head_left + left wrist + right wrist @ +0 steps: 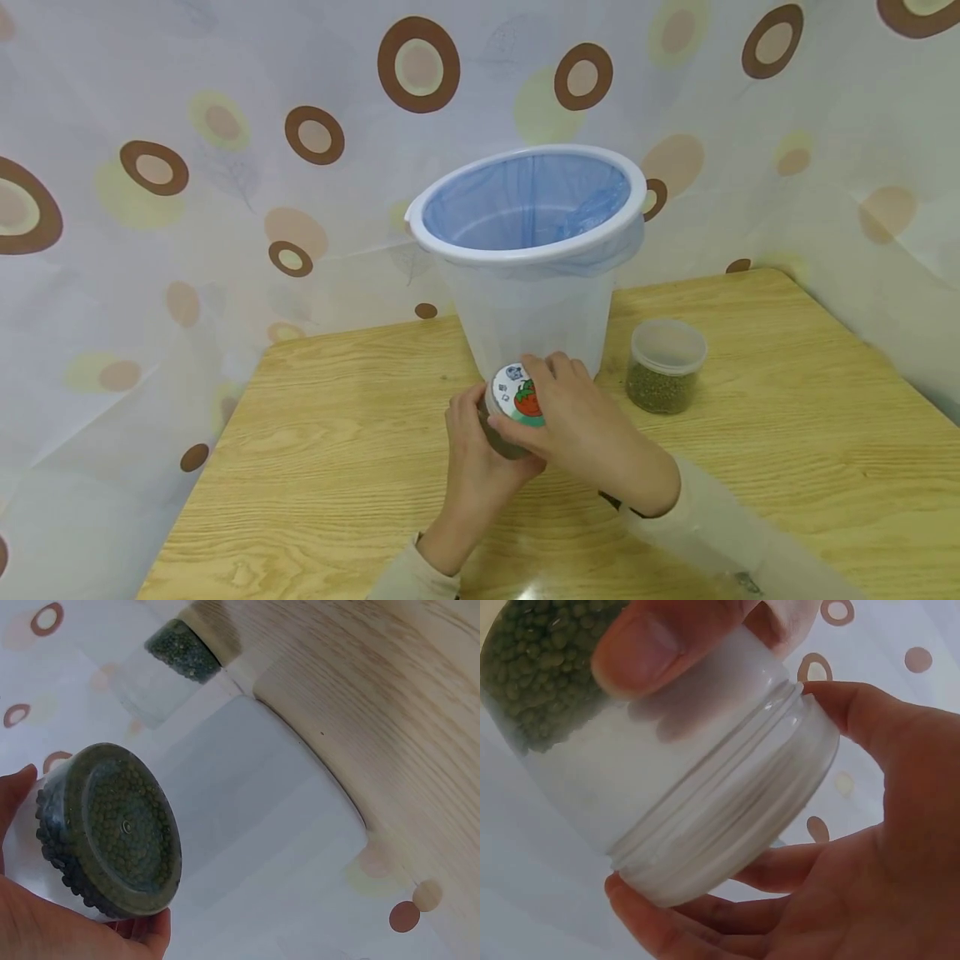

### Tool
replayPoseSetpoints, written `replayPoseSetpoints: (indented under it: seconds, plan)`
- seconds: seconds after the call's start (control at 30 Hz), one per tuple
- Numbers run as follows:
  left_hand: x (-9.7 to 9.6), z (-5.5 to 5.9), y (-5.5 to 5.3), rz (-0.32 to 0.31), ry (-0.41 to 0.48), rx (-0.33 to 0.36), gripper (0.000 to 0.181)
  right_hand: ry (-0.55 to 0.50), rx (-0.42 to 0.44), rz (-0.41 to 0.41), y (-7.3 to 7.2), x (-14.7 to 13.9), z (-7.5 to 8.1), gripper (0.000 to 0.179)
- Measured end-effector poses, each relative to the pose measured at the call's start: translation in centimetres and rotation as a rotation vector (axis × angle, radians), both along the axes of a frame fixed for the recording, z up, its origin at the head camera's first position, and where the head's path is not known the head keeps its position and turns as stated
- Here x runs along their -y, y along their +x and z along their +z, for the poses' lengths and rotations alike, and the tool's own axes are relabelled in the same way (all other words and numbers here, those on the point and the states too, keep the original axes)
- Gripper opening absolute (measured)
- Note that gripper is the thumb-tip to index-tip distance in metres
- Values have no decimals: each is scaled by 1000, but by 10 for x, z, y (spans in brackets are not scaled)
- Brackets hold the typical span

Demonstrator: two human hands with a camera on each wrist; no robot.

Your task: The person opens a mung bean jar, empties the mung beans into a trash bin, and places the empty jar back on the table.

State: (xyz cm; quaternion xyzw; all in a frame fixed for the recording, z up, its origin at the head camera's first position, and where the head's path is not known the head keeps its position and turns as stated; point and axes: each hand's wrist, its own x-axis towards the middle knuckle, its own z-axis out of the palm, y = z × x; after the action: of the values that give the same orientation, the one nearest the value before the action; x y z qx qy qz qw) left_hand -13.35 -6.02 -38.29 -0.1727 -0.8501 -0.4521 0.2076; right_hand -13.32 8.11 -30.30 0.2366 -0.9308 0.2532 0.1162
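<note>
A clear plastic jar (577, 776) partly filled with green mung beans is held tilted between both hands, in front of the bin. Its screw lid (513, 392) is white with a red tomato picture. My left hand (480, 458) grips the jar body from the left and below. From above and the right, my right hand (588, 425) holds the lid's rim with thumb and fingertips spread around it. In the right wrist view the lid sits on the jar's mouth. The bean-covered jar bottom (126, 825) faces the left wrist camera.
A white bin (536, 308) lined with a blue bag (491, 204) stands behind the hands on the wooden table (337, 450). To its right is a second clear jar (663, 379), partly filled with green beans. A patterned sheet (225, 75) hangs behind the table.
</note>
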Motion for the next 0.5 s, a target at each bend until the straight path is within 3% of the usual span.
replayPoseSetpoints:
  seconds: [0.13, 0.5]
  plan:
    - [4, 1, 0, -44, 26, 37, 82, -23, 42, 17, -3, -3, -1, 66]
    - [10, 3, -1, -92, 17, 99, 83, -80, 172, 60, -5, -11, 1, 66]
